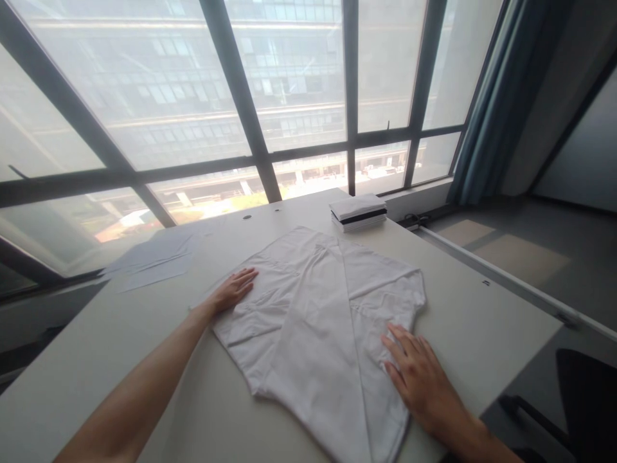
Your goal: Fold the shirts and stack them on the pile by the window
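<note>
A white garment (313, 321) lies spread on the white table, with creases across it and a long overlapping edge down its middle. My left hand (234, 290) rests flat on its left edge, fingers stretched out and holding nothing. On the lower right part of the cloth lies my right hand (412, 370), its fingers spread over the fabric near the edge. The near end of the garment runs out of the bottom of the view.
A stack of folded white and black cloth (358, 212) sits at the table's far edge. Paper sheets (157, 260) lie at the far left of the table (477, 315). Windows stand behind, a blue curtain (496, 109) hangs right, and a dark chair (585, 399) is at the lower right.
</note>
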`<state>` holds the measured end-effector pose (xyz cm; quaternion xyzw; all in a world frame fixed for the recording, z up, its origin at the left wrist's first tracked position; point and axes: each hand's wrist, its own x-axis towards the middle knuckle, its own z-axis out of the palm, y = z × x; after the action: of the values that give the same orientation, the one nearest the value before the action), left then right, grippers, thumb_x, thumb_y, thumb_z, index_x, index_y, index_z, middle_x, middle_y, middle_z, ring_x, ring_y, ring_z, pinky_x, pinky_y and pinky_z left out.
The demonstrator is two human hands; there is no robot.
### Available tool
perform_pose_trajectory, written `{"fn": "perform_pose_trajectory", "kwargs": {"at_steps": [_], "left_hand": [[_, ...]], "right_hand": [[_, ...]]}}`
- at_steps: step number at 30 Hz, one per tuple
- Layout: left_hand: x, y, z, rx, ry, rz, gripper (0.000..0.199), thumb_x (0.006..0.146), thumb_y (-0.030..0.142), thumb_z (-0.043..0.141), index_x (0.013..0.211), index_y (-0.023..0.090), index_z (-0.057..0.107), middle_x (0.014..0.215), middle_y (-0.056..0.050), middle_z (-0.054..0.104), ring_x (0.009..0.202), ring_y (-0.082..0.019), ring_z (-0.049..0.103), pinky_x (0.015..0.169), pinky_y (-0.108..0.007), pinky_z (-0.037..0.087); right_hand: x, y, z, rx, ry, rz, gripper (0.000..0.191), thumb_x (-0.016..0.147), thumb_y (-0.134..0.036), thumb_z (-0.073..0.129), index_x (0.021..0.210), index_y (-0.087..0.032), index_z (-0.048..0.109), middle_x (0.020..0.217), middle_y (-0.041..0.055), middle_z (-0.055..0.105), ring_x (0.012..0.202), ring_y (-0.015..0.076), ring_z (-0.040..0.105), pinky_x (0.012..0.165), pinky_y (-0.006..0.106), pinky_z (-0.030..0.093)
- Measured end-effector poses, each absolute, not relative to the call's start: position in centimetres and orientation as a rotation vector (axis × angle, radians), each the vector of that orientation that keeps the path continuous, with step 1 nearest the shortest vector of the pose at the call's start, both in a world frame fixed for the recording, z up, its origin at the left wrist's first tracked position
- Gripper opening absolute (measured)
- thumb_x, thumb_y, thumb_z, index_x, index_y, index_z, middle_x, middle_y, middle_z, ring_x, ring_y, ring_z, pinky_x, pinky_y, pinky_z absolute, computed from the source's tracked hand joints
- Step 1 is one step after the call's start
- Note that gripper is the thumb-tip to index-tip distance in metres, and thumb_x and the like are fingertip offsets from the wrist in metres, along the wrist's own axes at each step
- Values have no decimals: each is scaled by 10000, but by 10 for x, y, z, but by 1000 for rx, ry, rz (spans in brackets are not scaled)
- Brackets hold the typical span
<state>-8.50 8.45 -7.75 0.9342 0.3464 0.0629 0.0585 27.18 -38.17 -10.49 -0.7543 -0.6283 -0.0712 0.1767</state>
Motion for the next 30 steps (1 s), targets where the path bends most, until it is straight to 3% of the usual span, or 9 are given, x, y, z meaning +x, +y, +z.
{"fn": "perform_pose_trajectory", "kwargs": {"at_steps": [9, 17, 23, 30], "left_hand": [[-104, 74, -83, 2826, 1124, 171, 659, 989, 578, 297, 1510, 218, 480, 1589, -119, 405, 1481, -314, 339, 1193, -537, 261], [-146, 26, -90, 2811, 1347, 169, 597, 1007, 492, 319, 1518, 222, 467, 1590, -126, 391, 1488, -313, 329, 1180, -555, 272], [-172, -30, -88, 2686, 1587, 77, 623, 1024, 502, 274, 1557, 205, 399, 1624, -142, 308, 1511, -326, 266, 1168, -585, 260], [-190, -94, -99, 2511, 1880, 34, 692, 1019, 554, 244, 1593, 176, 318, 1656, -153, 216, 1532, -355, 178, 1171, -611, 215]], "right_hand": [[288, -375, -95, -2143, -1911, -99, 433, 1002, -291, 420, 1401, -229, 575, 1552, 120, 465, 1428, 313, 428, 1136, 623, 336], [328, -342, -85, -2026, -2090, 59, 454, 991, -273, 406, 1422, -256, 546, 1587, 112, 412, 1466, 282, 375, 1144, 658, 287], [365, -302, -85, -1845, -2248, 198, 466, 1004, -303, 388, 1443, -262, 539, 1598, 98, 393, 1496, 278, 311, 1164, 606, 296], [402, -239, -90, -1641, -2422, 241, 488, 980, -266, 393, 1439, -285, 556, 1607, 83, 373, 1506, 274, 276, 1193, 587, 224]]}}
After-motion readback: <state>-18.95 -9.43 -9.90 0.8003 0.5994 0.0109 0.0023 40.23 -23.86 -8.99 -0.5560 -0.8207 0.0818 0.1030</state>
